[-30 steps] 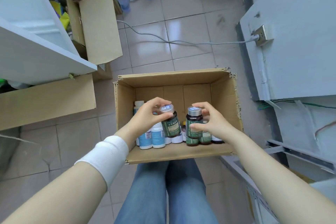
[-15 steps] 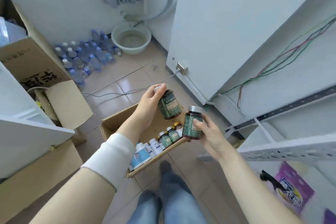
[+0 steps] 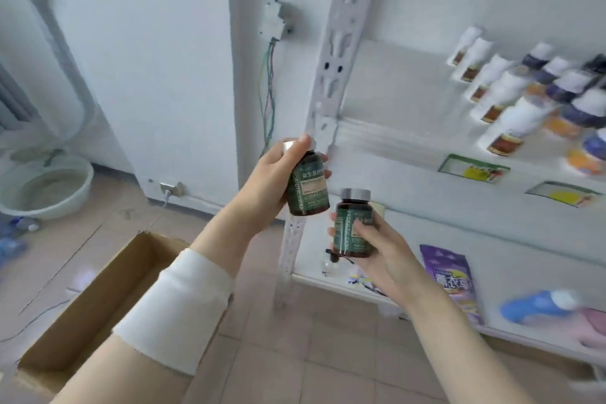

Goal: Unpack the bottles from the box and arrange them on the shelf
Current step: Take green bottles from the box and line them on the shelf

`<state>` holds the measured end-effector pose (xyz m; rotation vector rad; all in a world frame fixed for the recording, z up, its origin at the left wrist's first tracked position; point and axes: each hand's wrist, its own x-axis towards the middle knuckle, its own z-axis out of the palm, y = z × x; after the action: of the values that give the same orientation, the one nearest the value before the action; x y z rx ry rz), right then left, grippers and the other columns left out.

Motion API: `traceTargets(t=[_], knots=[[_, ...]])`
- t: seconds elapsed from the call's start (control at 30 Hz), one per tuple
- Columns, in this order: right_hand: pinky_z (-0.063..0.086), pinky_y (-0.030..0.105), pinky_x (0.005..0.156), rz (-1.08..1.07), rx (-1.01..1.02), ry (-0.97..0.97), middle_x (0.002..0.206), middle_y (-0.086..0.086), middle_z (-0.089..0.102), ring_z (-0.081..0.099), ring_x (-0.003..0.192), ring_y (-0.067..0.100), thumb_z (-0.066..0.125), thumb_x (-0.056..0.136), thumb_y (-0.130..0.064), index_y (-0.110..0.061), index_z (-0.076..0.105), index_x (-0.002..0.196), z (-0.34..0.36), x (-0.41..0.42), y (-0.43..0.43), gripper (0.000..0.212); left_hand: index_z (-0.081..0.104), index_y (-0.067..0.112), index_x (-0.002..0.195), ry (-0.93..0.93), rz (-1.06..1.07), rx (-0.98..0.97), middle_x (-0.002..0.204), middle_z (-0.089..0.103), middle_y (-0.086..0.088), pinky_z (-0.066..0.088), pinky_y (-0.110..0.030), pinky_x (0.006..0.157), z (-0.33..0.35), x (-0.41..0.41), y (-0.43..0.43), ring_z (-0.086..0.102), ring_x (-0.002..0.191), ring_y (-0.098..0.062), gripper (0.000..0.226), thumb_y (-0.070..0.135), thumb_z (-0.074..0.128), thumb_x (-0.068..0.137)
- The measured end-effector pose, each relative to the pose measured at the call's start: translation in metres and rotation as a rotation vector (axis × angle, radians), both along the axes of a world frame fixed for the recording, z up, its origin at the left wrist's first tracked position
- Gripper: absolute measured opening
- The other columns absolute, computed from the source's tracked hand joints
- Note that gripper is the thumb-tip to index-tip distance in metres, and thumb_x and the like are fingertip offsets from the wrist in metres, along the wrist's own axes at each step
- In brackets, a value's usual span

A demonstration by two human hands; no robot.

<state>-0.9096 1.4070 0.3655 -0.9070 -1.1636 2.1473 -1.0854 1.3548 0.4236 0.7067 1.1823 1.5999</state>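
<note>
Gripping one green bottle (image 3: 308, 185) in the left hand (image 3: 273, 179) and another (image 3: 352, 226) in the right hand (image 3: 382, 248), the person risks knocking over the crowded shelf bottles (image 3: 511, 115) while placing both.

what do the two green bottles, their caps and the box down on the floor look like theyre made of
Two dark green-labelled bottles, one in the left hand, one in the right hand: dark brown glass or plastic, cannot tell which; glossy paper-like labels. Grey screw cap: satin silver sheen, metal or metallised plastic. Brown open box: matte corrugated cardboard, with raw tan walls.
</note>
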Motion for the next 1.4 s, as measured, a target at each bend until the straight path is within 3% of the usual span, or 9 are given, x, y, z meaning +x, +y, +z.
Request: traceTargets(t=[0.17, 0.37, 0.53, 0.67, 0.73, 0.87, 0.97, 1.13, 1.4], knots=[[0.056, 0.026, 0.072, -0.142, 0.131, 0.036, 0.101, 0.004, 0.072, 0.069, 0.091, 0.016, 0.091, 0.037, -0.045, -0.01, 0.063, 0.107, 0.036, 0.141, 0.027, 0.083, 0.055, 0.015, 0.099, 0.103, -0.183, 0.099, 0.083, 0.069, 0.001, 0.059, -0.027, 0.065, 0.04, 0.136, 0.063, 0.07, 0.069, -0.011, 0.016, 0.028, 0.051, 0.092], [0.057, 0.028, 0.078, -0.32, 0.263, 0.026, 0.103, 0.005, 0.07, 0.065, 0.099, 0.02, 0.09, 0.035, -0.048, -0.012, 0.064, 0.107, 0.072, 0.325, 0.066, 0.085, 0.058, 0.011, 0.099, 0.195, -0.367, 0.203, 0.08, 0.07, 0.002, 0.057, -0.026, 0.063, 0.084, 0.317, 0.135, 0.07, 0.069, -0.012, 0.018, 0.026, 0.052, 0.091], [0.056, 0.029, 0.08, -0.465, 0.328, 0.013, 0.102, 0.006, 0.071, 0.065, 0.1, 0.022, 0.09, 0.037, -0.049, -0.011, 0.062, 0.109, 0.093, 0.43, 0.106, 0.086, 0.059, 0.012, 0.099, 0.238, -0.476, 0.228, 0.083, 0.069, 0.001, 0.059, -0.027, 0.066, 0.11, 0.416, 0.19, 0.069, 0.071, -0.01, 0.018, 0.027, 0.051, 0.093], [0.057, 0.026, 0.075, -0.538, 0.352, 0.025, 0.102, 0.006, 0.072, 0.068, 0.098, 0.017, 0.091, 0.036, -0.047, -0.015, 0.064, 0.108, 0.106, 0.485, 0.148, 0.084, 0.06, 0.012, 0.099, 0.309, -0.533, 0.228, 0.093, 0.067, -0.006, 0.055, -0.039, 0.084, 0.123, 0.471, 0.244, 0.067, 0.088, -0.02, 0.024, 0.034, 0.054, 0.091], [0.057, 0.025, 0.074, -0.564, 0.371, 0.04, 0.104, 0.005, 0.072, 0.068, 0.098, 0.017, 0.091, 0.036, -0.045, -0.015, 0.064, 0.109, 0.116, 0.507, 0.17, 0.084, 0.059, 0.007, 0.106, 0.32, -0.575, 0.256, 0.095, 0.068, -0.006, 0.057, -0.032, 0.079, 0.13, 0.494, 0.272, 0.069, 0.086, -0.016, 0.032, 0.034, 0.055, 0.091], [0.057, 0.027, 0.074, -0.64, 0.409, 0.011, 0.112, 0.009, 0.068, 0.066, 0.101, 0.022, 0.091, 0.037, -0.043, -0.011, 0.06, 0.116, 0.137, 0.543, 0.215, 0.09, 0.058, 0.012, 0.101, 0.341, -0.663, 0.317, 0.091, 0.069, 0.002, 0.058, -0.027, 0.075, 0.149, 0.535, 0.328, 0.07, 0.079, -0.01, 0.022, 0.032, 0.055, 0.091], [0.057, 0.028, 0.076, -0.677, 0.405, -0.006, 0.124, 0.015, 0.062, 0.063, 0.108, 0.025, 0.082, 0.056, -0.034, -0.007, 0.055, 0.123, 0.156, 0.57, 0.247, 0.077, 0.056, 0.015, 0.1, 0.358, -0.717, 0.353, 0.091, 0.067, 0.001, 0.058, -0.023, 0.071, 0.164, 0.565, 0.368, 0.07, 0.078, -0.009, 0.017, 0.03, 0.054, 0.092], [0.059, 0.027, 0.073, -0.697, 0.4, 0.003, 0.107, 0.009, 0.068, 0.07, 0.091, 0.016, 0.059, 0.073, -0.016, -0.006, 0.054, 0.121, 0.18, 0.611, 0.302, 0.049, 0.052, 0.018, 0.098, 0.374, -0.742, 0.369, 0.091, 0.066, 0.002, 0.056, -0.023, 0.073, 0.176, 0.612, 0.433, 0.067, 0.078, -0.009, 0.012, 0.03, 0.052, 0.094], [0.051, 0.034, 0.087, -0.627, 0.383, -0.086, 0.123, 0.011, 0.06, 0.061, 0.109, 0.022, 0.062, 0.069, -0.019, -0.01, 0.041, 0.135, 0.197, 0.683, 0.405, 0.069, 0.054, 0.019, 0.102, 0.483, -0.685, 0.31, 0.11, 0.066, -0.004, 0.05, -0.036, 0.095, 0.167, 0.681, 0.539, 0.062, 0.102, -0.02, 0.02, 0.036, 0.056, 0.091]])
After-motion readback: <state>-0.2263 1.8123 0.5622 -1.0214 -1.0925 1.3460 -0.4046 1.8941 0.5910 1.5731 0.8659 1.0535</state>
